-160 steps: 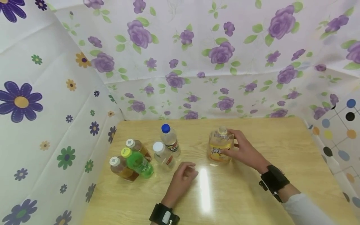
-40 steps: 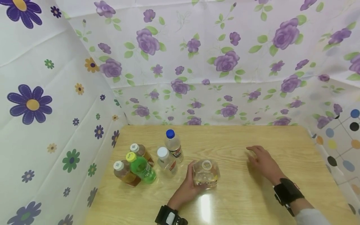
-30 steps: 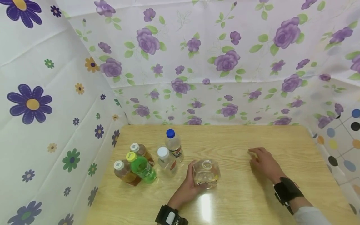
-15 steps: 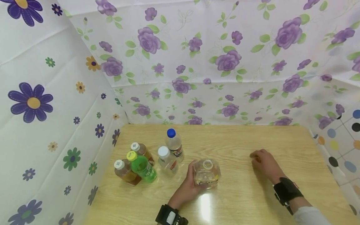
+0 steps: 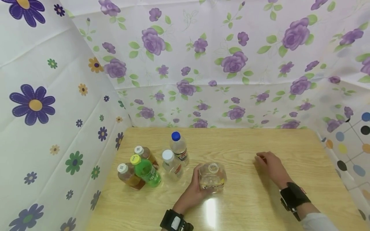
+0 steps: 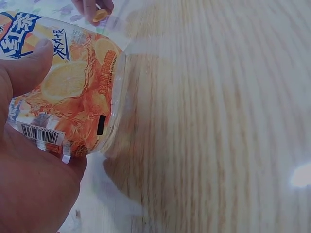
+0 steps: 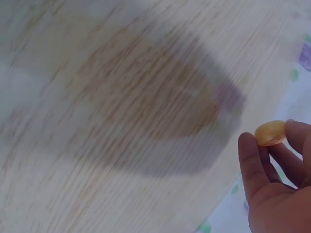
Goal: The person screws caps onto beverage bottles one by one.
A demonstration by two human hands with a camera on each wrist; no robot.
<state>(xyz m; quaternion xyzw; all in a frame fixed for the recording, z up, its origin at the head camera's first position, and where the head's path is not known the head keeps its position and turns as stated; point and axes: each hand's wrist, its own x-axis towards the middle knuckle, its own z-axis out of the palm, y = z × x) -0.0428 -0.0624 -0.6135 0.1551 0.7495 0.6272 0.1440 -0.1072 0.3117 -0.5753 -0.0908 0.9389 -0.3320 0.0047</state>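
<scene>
My left hand (image 5: 192,193) grips a large clear plastic bottle (image 5: 212,179) from its left side, near the middle of the table. The bottle's mouth is uncovered. In the left wrist view its orange-slice label (image 6: 68,80) shows, with the thumb pressed across it. Out to the right, my right hand (image 5: 272,168) is held apart from the bottle. Between thumb and fingertips it pinches a small orange-yellow bottle cap (image 7: 270,133), seen best in the right wrist view.
Left of the held bottle stand a white-capped clear bottle (image 5: 172,166), a blue-capped bottle (image 5: 179,149), a yellow-capped green bottle (image 5: 147,171) and two brown drink bottles (image 5: 130,179). Flowered cloth (image 5: 202,73) walls the wooden table (image 5: 237,211) at the back and sides.
Since the oldest frame, the large bottle has come nearer and from my right hand's hold into my left. My right hand has moved right; in the last second only its fingers shift slightly.
</scene>
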